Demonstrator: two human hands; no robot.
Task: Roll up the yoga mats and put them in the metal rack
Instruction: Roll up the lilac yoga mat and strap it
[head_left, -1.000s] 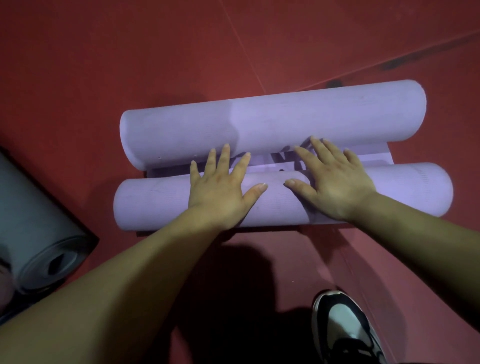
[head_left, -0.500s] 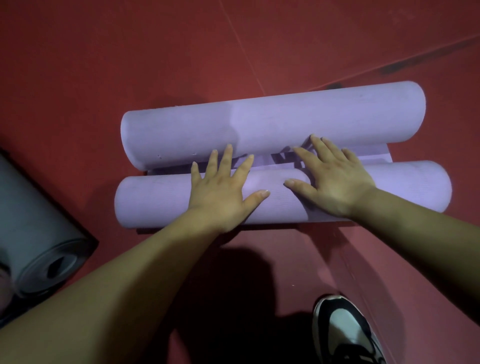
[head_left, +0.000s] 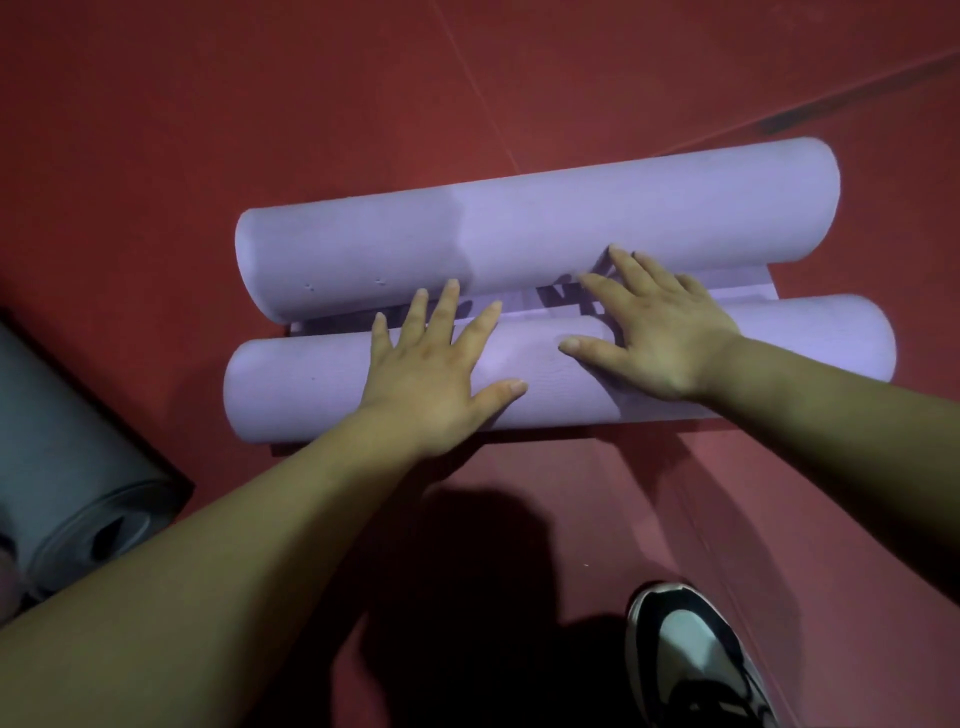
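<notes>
Both the left hand (head_left: 431, 374) and right hand (head_left: 660, 332) press flat, fingers spread, gripping nothing, on the near roll of a lilac foam yoga mat (head_left: 519, 228) on the red floor (head_left: 208, 104).

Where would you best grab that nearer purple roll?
Likely from above, one hand toward each end of the near roll, fingers hooked into the gap before the far roll. It is long and lies flat on the floor; the left hand and right hand press flat mid-roll.
</notes>
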